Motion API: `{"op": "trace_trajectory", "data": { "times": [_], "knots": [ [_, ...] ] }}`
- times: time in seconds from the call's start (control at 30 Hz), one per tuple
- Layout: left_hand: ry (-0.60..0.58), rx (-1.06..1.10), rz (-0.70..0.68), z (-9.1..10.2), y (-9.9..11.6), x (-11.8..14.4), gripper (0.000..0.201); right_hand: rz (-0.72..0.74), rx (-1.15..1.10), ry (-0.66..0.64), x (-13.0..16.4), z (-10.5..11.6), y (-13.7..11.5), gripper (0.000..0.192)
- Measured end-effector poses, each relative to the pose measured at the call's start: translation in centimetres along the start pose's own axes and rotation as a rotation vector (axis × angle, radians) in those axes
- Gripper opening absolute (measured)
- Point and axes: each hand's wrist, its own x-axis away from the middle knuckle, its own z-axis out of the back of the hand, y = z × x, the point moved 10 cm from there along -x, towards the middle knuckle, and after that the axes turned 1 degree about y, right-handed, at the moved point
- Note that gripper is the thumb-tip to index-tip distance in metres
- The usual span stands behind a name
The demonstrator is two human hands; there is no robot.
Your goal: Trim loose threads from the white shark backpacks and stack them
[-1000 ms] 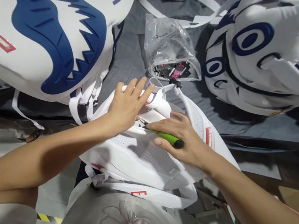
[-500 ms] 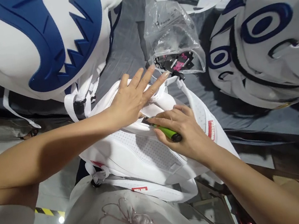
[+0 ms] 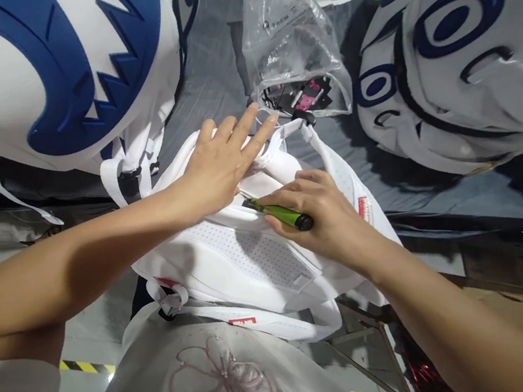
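Note:
A white backpack (image 3: 251, 256) with perforated padded panels lies in front of my body. My left hand (image 3: 222, 162) rests flat on its upper part with the fingers spread. In my right hand (image 3: 321, 216) is a slim green-handled tool (image 3: 287, 215) with a black butt end; its kind is unclear. The tool's front points up and left at a fold of the backpack, just under my left palm. Its very tip is too small to make out.
Beyond my hands a clear plastic bag (image 3: 284, 35) holds black and pink pieces. A large white bag with a blue jagged pattern (image 3: 61, 75) stands at the left. White bags with blue eyes (image 3: 452, 23) sit on the dark cloth (image 3: 210, 53) at the right.
The view has shifted slightly, so most things sit a little higher and further left. My right hand has turned the tool slightly, showing more of its green handle. My left hand stays spread.

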Motion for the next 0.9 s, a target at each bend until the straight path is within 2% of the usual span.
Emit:
{"op": "trace_trajectory", "data": {
  "times": [0.23,0.4,0.9],
  "knots": [
    [0.006,-0.006,-0.029,0.2,0.0,0.2,0.083,0.039,0.064,-0.014,-0.6,0.2,-1.0,0.016],
    [0.011,-0.032,-0.037,0.4,0.1,0.3,0.089,0.035,0.084,-0.032,-0.9,0.2,-1.2,0.016],
    [-0.051,-0.019,-0.046,-0.1,-0.1,0.1,0.088,-0.007,0.132,-0.058,-1.1,-0.2,-1.4,0.016]
  ]
}}
